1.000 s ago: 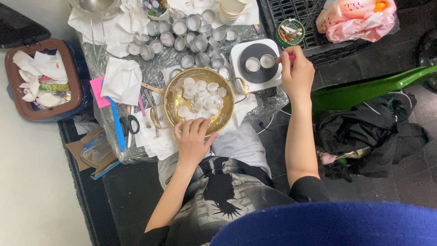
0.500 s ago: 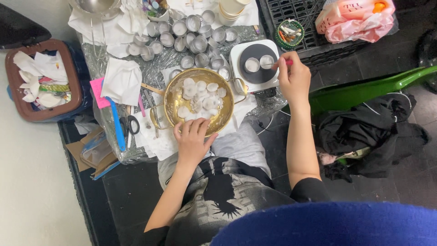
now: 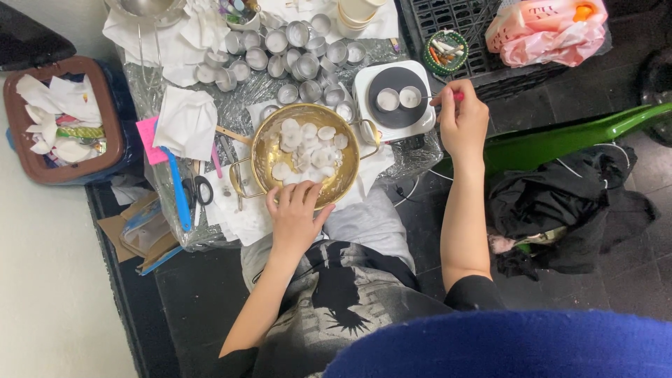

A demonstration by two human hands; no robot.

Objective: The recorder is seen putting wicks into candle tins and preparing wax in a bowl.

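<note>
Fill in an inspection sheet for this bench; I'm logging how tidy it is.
Surface: foil-covered table, crowded.
Job's things: gold bowl of white wax discs; white hot plate bearing two tealight cups.
Clutter: empty metal cups, tissues, scissors, blue tool.
Grippers: left hand on bowl rim; right hand holds thin pink-handled tool beside the plate.
Cables: thin wire below table edge.
Surroundings: brown bin, black crate, pink bag, dark clothing.

Thin pink-tipped tool (image 3: 448,96) in right hand (image 3: 462,124): too small to identify. Left hand (image 3: 294,213) covers near rim of gold metal bowl (image 3: 266,150). Steel bowl (image 3: 147,7) cut off at top edge. Blue blurred shape (image 3: 518,346) hides lower right.
</note>
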